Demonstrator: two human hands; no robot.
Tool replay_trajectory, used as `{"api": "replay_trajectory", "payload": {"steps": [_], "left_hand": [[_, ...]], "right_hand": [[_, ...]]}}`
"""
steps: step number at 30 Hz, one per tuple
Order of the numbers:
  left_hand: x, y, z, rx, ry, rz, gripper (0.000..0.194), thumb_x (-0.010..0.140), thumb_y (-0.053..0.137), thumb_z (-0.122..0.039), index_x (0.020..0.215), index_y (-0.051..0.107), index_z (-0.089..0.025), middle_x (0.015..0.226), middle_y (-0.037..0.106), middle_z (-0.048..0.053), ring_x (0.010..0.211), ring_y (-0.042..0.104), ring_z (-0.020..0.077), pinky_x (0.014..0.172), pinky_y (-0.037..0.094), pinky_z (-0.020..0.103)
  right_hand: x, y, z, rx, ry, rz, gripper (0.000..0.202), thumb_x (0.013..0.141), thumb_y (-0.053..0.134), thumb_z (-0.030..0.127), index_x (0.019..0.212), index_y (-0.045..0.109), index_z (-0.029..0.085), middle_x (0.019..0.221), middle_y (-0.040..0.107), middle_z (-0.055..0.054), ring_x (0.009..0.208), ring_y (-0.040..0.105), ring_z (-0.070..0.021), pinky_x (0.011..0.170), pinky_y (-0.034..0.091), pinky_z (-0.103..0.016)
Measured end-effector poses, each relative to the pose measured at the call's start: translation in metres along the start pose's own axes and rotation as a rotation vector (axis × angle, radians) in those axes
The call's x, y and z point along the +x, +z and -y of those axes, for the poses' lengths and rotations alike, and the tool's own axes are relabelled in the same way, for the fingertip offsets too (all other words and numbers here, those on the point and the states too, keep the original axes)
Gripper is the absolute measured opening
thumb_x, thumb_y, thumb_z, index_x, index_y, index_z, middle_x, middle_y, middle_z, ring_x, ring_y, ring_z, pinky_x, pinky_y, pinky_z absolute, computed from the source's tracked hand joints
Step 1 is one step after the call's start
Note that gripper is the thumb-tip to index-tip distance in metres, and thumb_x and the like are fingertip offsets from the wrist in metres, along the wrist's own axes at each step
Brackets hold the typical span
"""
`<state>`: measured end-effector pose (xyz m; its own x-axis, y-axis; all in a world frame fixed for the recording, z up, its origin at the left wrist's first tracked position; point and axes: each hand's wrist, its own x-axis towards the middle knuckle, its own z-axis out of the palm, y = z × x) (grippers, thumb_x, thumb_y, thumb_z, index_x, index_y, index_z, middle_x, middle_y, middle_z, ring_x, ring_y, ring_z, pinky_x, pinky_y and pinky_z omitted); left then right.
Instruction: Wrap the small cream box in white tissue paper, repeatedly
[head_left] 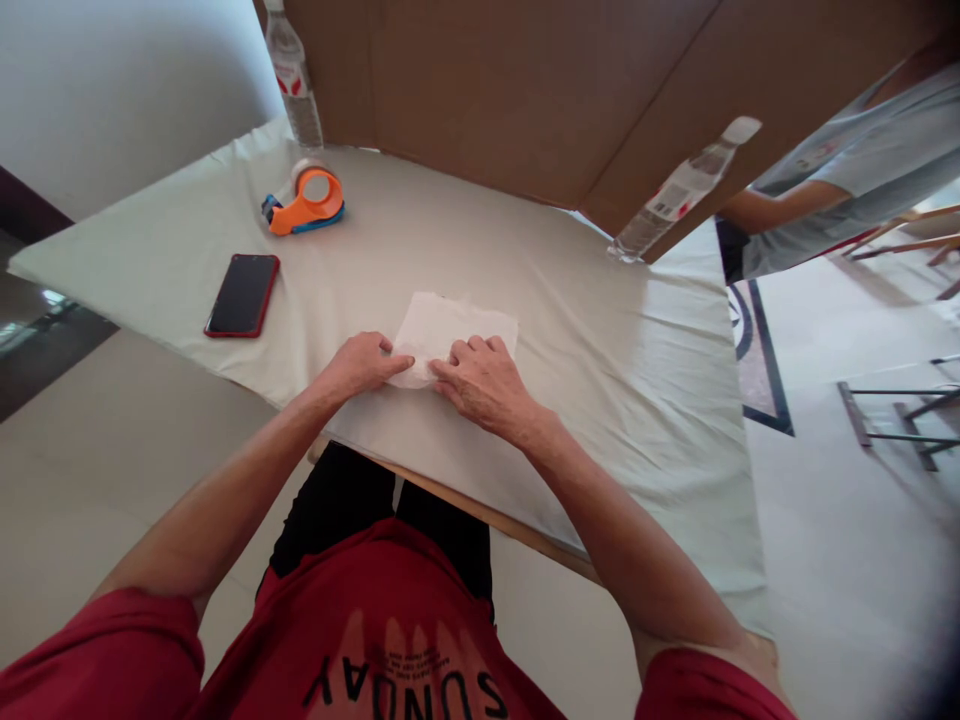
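Observation:
A thin white paper tissue [454, 315] lies flat near the front edge of the cloth-covered table [570, 310]. Its near edge looks slightly rumpled between my hands. My left hand [361, 362] holds the near left corner, thumb on top and the other fingers folded in. On the near right side, my right hand [484, 385] has its fingers bent and pressed onto the tissue, the thumb close to the left one. What lies under the fingers is hidden.
Left of the tissue lies a dark phone with a red case [241, 297], and behind it an orange tape dispenser [304, 212]. Two plastic bottles, left [296, 85] and right [675, 195], stand before a brown cardboard panel [510, 90]. Another person's arm [787, 207] shows at right.

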<state>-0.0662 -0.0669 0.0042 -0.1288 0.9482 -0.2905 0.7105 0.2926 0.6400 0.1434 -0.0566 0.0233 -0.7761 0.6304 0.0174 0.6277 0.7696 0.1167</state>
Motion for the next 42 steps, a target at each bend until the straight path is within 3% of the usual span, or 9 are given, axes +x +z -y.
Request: {"api": "replay_trajectory", "payload": {"steps": [5, 12, 18, 22, 30, 33, 36, 39, 42], "left_hand": [[0.0, 0.009, -0.006, -0.189, -0.006, 0.022, 0.026, 0.074, 0.062, -0.027, 0.054, 0.046, -0.021, 0.047, 0.044, -0.004, 0.045, 0.044, 0.011, 0.045, 0.034, 0.023], [-0.004, 0.021, -0.02, -0.605, -0.061, 0.018, 0.007, 0.068, 0.06, -0.019, 0.067, 0.053, -0.019, 0.064, 0.056, -0.001, 0.059, 0.054, 0.0128, 0.049, 0.048, 0.023], [-0.004, 0.022, -0.031, -0.725, -0.117, 0.04, 0.01, 0.069, 0.062, -0.022, 0.068, 0.053, -0.019, 0.062, 0.055, -0.001, 0.057, 0.054, 0.0124, 0.049, 0.048, 0.024], [-0.004, 0.024, -0.042, -0.687, -0.078, 0.046, 0.011, 0.069, 0.061, -0.021, 0.063, 0.052, -0.018, 0.058, 0.054, -0.001, 0.053, 0.051, 0.0108, 0.047, 0.044, 0.022], [-0.006, 0.017, -0.055, -0.549, 0.051, 0.212, 0.011, 0.067, 0.056, -0.019, 0.064, 0.065, -0.015, 0.06, 0.06, 0.003, 0.056, 0.055, 0.0127, 0.052, 0.05, 0.025], [-0.006, 0.012, -0.054, -0.572, 0.049, 0.277, 0.017, 0.062, 0.053, -0.015, 0.07, 0.068, -0.015, 0.065, 0.064, 0.005, 0.059, 0.058, 0.0151, 0.06, 0.056, 0.032], [-0.008, 0.011, -0.053, -0.488, 0.11, 0.299, 0.026, 0.063, 0.052, -0.012, 0.08, 0.071, -0.014, 0.071, 0.067, 0.005, 0.061, 0.06, 0.0159, 0.064, 0.056, 0.034], [-0.01, 0.017, -0.051, -0.195, 0.299, 0.19, 0.023, 0.072, 0.055, -0.016, 0.086, 0.073, -0.016, 0.073, 0.066, 0.004, 0.064, 0.058, 0.0164, 0.068, 0.053, 0.033], [-0.011, 0.026, -0.047, 0.055, 0.483, 0.006, 0.019, 0.077, 0.059, -0.02, 0.088, 0.074, -0.017, 0.089, 0.067, 0.007, 0.077, 0.06, 0.0186, 0.078, 0.052, 0.035]], "right_hand": [[0.005, -0.004, 0.001, 0.005, -0.016, 0.037, 0.028, 0.1, 0.049, 0.031, 0.103, 0.074, 0.019, 0.104, 0.069, -0.017, 0.097, 0.054, -0.0297, 0.079, 0.027, -0.041], [0.011, -0.009, -0.005, 0.111, 0.016, 0.059, 0.032, 0.094, 0.057, 0.032, 0.118, 0.067, 0.014, 0.112, 0.072, -0.017, 0.101, 0.06, -0.0308, 0.084, 0.031, -0.041], [0.015, -0.01, -0.01, 0.27, 0.079, 0.103, 0.026, 0.093, 0.059, 0.031, 0.112, 0.067, 0.015, 0.106, 0.073, -0.014, 0.102, 0.062, -0.0298, 0.085, 0.034, -0.039], [0.016, -0.008, -0.013, 0.408, 0.127, 0.07, 0.047, 0.088, 0.062, 0.029, 0.131, 0.055, 0.013, 0.101, 0.073, -0.01, 0.097, 0.062, -0.027, 0.083, 0.038, -0.035], [0.006, -0.007, -0.023, 0.542, 0.079, 0.004, 0.053, 0.085, 0.064, 0.028, 0.134, 0.051, 0.016, 0.098, 0.072, -0.008, 0.087, 0.062, -0.0226, 0.077, 0.041, -0.032], [-0.008, -0.005, -0.029, 0.603, 0.067, -0.116, 0.06, 0.086, 0.065, 0.03, 0.142, 0.048, 0.018, 0.102, 0.072, -0.007, 0.092, 0.064, -0.0233, 0.088, 0.043, -0.037], [-0.028, -0.002, -0.032, 0.615, 0.173, -0.284, 0.048, 0.088, 0.064, 0.031, 0.134, 0.056, 0.02, 0.104, 0.072, -0.008, 0.097, 0.066, -0.0247, 0.094, 0.044, -0.041], [-0.052, 0.004, -0.034, 0.645, 0.385, -0.37, 0.034, 0.088, 0.062, 0.033, 0.12, 0.065, 0.019, 0.102, 0.072, -0.01, 0.093, 0.066, -0.0246, 0.088, 0.049, -0.039], [-0.071, 0.015, -0.036, 0.668, 0.598, -0.334, 0.039, 0.085, 0.065, 0.042, 0.116, 0.066, 0.017, 0.11, 0.071, -0.013, 0.089, 0.067, -0.0249, 0.079, 0.051, -0.039]]}}
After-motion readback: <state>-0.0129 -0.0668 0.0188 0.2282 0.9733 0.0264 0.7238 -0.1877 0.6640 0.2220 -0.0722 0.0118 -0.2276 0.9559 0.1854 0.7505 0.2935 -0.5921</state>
